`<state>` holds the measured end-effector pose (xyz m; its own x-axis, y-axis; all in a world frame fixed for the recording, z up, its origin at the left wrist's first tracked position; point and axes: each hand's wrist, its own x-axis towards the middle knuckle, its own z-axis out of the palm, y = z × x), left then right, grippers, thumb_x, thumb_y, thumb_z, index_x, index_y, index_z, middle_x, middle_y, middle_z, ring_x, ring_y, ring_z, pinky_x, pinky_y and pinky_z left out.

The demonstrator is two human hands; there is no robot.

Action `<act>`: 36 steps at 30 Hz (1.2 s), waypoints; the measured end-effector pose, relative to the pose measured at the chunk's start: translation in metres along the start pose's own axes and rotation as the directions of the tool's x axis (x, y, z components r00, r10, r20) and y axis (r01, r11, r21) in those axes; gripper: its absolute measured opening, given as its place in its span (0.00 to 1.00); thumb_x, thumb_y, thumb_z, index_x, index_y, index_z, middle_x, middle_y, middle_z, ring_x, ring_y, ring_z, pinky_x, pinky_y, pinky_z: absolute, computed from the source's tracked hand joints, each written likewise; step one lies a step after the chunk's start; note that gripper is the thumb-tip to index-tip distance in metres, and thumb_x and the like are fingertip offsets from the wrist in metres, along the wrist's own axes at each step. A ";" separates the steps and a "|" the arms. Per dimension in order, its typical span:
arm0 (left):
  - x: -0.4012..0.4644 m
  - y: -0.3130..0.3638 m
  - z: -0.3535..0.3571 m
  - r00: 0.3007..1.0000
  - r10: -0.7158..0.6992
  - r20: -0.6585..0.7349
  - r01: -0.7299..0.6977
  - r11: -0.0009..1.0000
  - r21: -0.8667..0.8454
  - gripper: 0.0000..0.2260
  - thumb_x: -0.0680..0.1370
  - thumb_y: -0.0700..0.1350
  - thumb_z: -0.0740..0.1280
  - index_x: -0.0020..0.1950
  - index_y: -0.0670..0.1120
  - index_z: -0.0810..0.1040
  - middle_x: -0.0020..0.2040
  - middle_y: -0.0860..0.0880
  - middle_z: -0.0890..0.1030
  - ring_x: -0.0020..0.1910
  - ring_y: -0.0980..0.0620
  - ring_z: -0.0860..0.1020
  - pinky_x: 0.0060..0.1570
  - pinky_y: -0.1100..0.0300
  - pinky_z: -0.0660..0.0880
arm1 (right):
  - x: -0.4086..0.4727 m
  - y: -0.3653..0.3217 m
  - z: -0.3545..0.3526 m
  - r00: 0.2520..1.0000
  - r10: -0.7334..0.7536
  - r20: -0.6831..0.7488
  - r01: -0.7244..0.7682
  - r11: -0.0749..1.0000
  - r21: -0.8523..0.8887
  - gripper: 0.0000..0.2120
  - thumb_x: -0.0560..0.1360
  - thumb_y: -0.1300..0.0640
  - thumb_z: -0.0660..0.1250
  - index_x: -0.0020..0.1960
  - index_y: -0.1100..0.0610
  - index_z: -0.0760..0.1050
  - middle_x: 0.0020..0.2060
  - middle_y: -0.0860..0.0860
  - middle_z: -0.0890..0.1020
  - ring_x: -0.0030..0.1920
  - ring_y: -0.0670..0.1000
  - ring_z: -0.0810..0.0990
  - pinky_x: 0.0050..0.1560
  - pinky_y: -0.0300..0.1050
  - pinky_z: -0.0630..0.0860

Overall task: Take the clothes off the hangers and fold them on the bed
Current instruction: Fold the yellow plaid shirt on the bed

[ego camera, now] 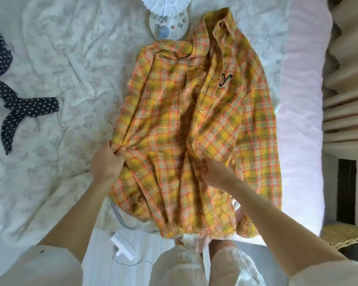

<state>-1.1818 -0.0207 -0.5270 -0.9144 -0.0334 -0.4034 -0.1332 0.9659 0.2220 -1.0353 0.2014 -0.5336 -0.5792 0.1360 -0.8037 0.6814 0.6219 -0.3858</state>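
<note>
My left hand point(106, 162) pinches a bunch of the plaid shirt point(196, 129) at its side edge, and my right hand point(212, 169) has fingers curled into the cloth nr the front opening, so both are grasping fabric w/ the shirt's lower half stretched between them, prob to pull it flat before folding. The shirt lies on the bed point(56, 65) collar away from my grips, hem hanging off the near edge below them, and I see no hanger in it. Far left of my left grip lies a dotted dark garment point(8, 96); beyond the collar, a white fan point(168, 19).
</note>
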 end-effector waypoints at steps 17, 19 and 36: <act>-0.055 0.053 0.065 0.914 0.350 0.205 -0.371 0.926 0.075 0.30 0.77 0.54 0.65 0.74 0.43 0.60 0.67 0.43 0.68 0.68 0.43 0.65 0.64 0.49 0.66 | -0.003 0.025 0.015 0.897 0.394 -0.200 -0.062 0.560 0.826 0.10 0.77 0.68 0.58 0.54 0.61 0.75 0.39 0.54 0.81 0.34 0.50 0.77 0.29 0.38 0.75; -0.056 0.062 0.069 0.915 0.383 0.127 -0.402 0.896 0.189 0.31 0.76 0.51 0.67 0.74 0.42 0.59 0.67 0.42 0.69 0.67 0.42 0.66 0.63 0.45 0.64 | -0.003 0.055 0.014 0.800 0.509 -0.318 -0.163 0.694 0.701 0.08 0.77 0.63 0.61 0.44 0.54 0.77 0.32 0.54 0.78 0.27 0.49 0.70 0.23 0.37 0.62; -0.052 0.175 0.073 0.687 0.016 0.726 0.478 0.742 -0.469 0.07 0.78 0.48 0.62 0.51 0.47 0.77 0.47 0.45 0.80 0.49 0.46 0.78 0.58 0.49 0.73 | 0.011 0.121 -0.019 0.789 0.427 0.442 -0.021 -0.700 0.714 0.12 0.76 0.62 0.61 0.34 0.56 0.65 0.29 0.48 0.68 0.31 0.47 0.69 0.52 0.41 0.70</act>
<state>-1.1293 0.1689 -0.5321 -0.3528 0.1791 -0.9184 -0.7156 0.5807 0.3882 -0.9680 0.2931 -0.5808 0.0315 0.0324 -0.9990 -0.1456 -0.9887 -0.0367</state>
